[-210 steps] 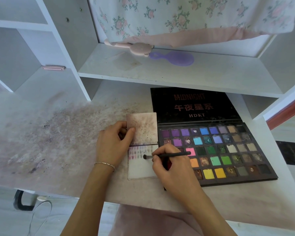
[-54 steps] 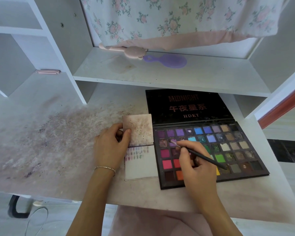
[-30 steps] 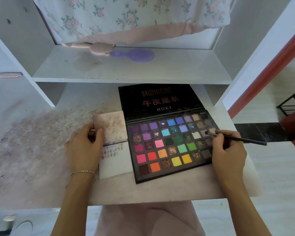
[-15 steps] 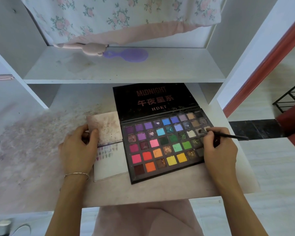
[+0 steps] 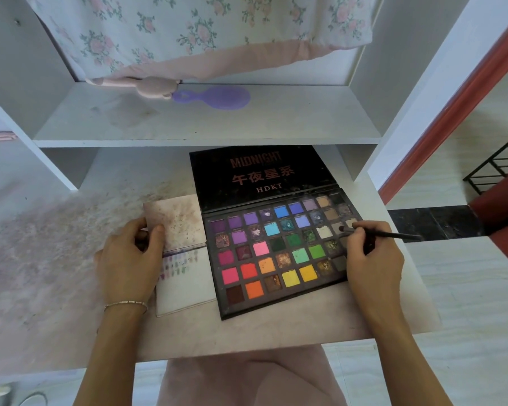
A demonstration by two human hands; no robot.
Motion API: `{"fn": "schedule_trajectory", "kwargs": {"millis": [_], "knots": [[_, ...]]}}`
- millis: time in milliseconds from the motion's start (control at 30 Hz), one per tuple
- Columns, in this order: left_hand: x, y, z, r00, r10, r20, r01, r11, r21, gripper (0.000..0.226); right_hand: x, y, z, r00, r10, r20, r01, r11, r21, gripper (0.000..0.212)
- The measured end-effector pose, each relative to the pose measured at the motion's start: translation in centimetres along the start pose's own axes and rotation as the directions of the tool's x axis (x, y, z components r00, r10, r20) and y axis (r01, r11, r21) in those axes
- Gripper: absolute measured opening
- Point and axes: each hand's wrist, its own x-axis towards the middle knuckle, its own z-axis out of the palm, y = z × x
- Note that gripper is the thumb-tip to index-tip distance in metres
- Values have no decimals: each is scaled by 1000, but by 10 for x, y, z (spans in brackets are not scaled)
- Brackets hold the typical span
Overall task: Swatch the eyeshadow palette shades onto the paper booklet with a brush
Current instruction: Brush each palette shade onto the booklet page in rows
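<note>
Right hand: the right hand (image 5: 373, 259) lies over the right edge of the palette, knuckles up, forearm running in from the near right. Thumb and fingers are curled and pinched round the brush, near its head.

Brush: the brush (image 5: 387, 235) lies nearly level, its dark handle pointing right, out past the desk's edge. Its head sits over a pale tan pan in the palette's right columns; whether the bristles touch the powder is hard to tell from this angle.

Palette: the palette (image 5: 279, 253) lies open on the desk, turned a little anticlockwise. Its black lid (image 5: 258, 174) leans back on the far side under the shelf. Purples and blues fill the far rows, pinks, oranges and yellows the near rows, greens the middle.

Left hand: the left hand (image 5: 128, 259) rests on the desk left of the booklet, wrist straight, a thin bracelet (image 5: 126, 303) on it. The thumb presses the folded-back cover's left edge, and the fingers curl behind that edge, holding it.

Booklet: the booklet (image 5: 185, 276) lies just beside the palette's left edge, touching it. Its stained cover is flipped to the far side. The white page shows small rows of colour marks at its far left corner.

Desk: the desk (image 5: 56, 259) is pale and smeared with powder on its left.

Shelf: a purple hairbrush (image 5: 217, 96) lies on the shelf (image 5: 276, 121), under a floral cloth (image 5: 188, 30).
</note>
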Motion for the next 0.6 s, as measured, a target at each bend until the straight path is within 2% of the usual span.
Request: {"fn": "schedule_trajectory", "kwargs": {"millis": [167, 300, 467, 600], "knots": [[0, 1, 1, 1000, 14, 0, -14, 1000, 0, 45, -5, -4, 4, 999, -24, 21, 23, 999, 39, 31], [1, -2, 2, 1000, -7, -7, 7, 1000, 0, 24, -15, -16, 13, 995, -78, 67, 71, 992, 106, 34], [1, -2, 2, 1000, -7, -1, 7, 1000, 13, 22, -33, -35, 34, 966, -109, 235, 60, 977, 206, 29], [1, -1, 1, 1000, -11, 3, 11, 1000, 12, 22, -49, -49, 54, 924, -132, 359, 56, 975, 216, 26]]}}
